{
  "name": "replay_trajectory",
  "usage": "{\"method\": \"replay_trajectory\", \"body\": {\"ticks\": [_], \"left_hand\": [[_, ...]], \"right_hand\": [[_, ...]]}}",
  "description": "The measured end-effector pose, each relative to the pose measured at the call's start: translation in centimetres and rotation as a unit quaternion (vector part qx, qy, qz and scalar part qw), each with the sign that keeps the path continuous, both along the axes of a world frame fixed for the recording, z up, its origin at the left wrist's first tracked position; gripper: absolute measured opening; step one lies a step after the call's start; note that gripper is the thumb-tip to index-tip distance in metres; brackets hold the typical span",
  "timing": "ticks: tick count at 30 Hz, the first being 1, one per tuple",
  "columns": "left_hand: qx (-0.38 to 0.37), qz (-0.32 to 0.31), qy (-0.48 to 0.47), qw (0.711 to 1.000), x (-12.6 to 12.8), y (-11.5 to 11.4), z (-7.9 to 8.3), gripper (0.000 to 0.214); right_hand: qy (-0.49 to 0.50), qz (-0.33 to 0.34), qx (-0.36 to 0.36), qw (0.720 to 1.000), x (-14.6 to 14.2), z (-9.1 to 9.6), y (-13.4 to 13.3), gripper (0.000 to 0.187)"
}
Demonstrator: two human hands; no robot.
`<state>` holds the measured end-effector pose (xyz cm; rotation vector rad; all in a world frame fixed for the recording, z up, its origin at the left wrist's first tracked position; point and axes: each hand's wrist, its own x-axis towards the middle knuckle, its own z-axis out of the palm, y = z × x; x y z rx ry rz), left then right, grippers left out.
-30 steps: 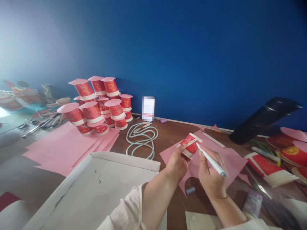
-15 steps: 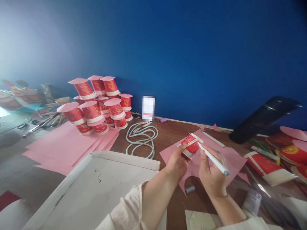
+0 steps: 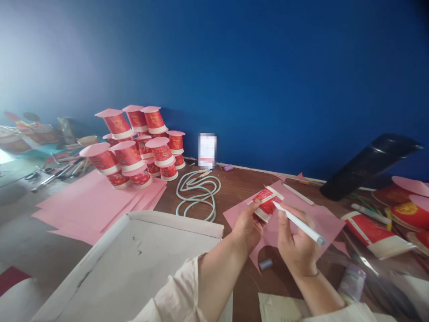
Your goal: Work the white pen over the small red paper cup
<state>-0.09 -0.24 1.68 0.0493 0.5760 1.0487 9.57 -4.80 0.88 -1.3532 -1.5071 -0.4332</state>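
Between its thumb and fingers, my left hand point(image 3: 247, 228) grips a red patterned paper piece point(image 3: 267, 209) with white edges. It looks like part of a paper cup, tilted above a sheet of pink paper point(image 3: 320, 226). My right hand point(image 3: 299, 243) is closed around a white marker pen point(image 3: 303, 227), held in a writing grip. The pen's tip is at the right side of the red piece; whether it touches cannot be made out. On the sheet's far edge lies another white pen point(image 3: 299, 195).
Stacked red cups with pink paper tops point(image 3: 128, 156) stand on pink sheets point(image 3: 77, 201) at left. A pale cable point(image 3: 214, 201) lies coiled behind a white box lid point(image 3: 110, 264). A black bottle point(image 3: 362, 172), a red cup point(image 3: 375, 235) and a small jar point(image 3: 351, 282) are at right.
The pen has shifted slightly: its tip is a little lower and farther left, and its rear end farther right. The left hand and the red piece are nearly still.
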Motion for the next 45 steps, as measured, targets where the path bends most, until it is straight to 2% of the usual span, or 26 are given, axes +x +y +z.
{"method": "replay_trajectory", "body": {"ticks": [32,45], "left_hand": [[0.03,-0.003,-0.005,1.0,0.1,0.0,-0.5,0.016],[0.018,0.007,0.012,1.0,0.1,0.0,-0.1,0.017]], "right_hand": [[-0.019,0.004,-0.023,1.0,-0.1,-0.2,0.0,0.017],[-0.003,-0.038,-0.032,0.999,0.3,-0.9,0.0,0.021]]}}
